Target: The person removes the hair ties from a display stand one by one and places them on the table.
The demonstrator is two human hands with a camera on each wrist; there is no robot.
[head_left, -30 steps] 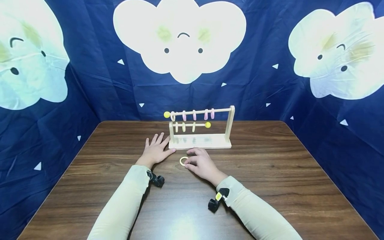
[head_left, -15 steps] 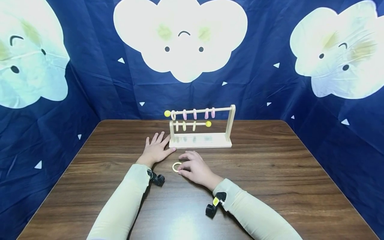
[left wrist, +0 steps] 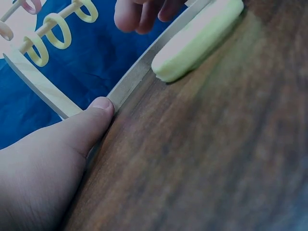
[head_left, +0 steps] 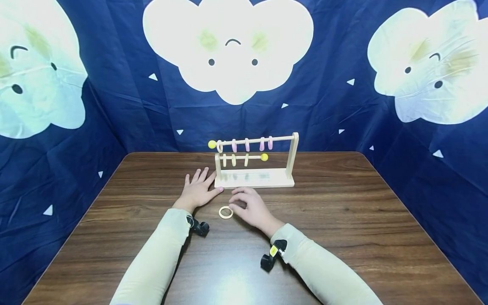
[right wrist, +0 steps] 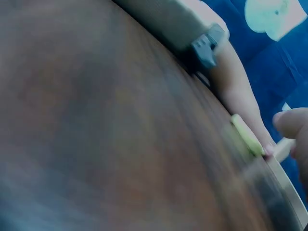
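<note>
Wooden rack point(head_left: 292, 156) upright on wood-grain table point(head_left: 343, 212), two rods. Upper rod point(head_left: 284, 139): cream ring point(head_left: 218, 150) next to the yellow ball at the left end, then four pink rings point(head_left: 247, 145) spaced along to the right, rightmost two closer together. Lower rod point(head_left: 254, 158): three pale yellow rings point(head_left: 234, 160), left two closer together, yellow ball at its right end. Base point(head_left: 254, 178) is a pale flat board with faint smudgy dark marks.

Loose ring point(head_left: 225, 217): pale yellow, plain, round, wide hole. Lies flat on table in front of the base's left part, apart from it, between the two hands. Left wrist view has it nearly edge-on: thick band, rounded edge, smooth.

Right hand point(head_left: 251, 208): just right of loose ring, fingers bent and parted, thumb apart from them, gripping nothing. Fingertips very near the ring's edge in head view; contact can't be told there. Left wrist view puts them above and behind it.

Left hand point(head_left: 196, 193): palm down on table, fingers spread wide, gripping nothing; thumb touches the base's left front corner.

Pale sleeves, black camera on each wrist. Right wrist view: table badly blurred.
</note>
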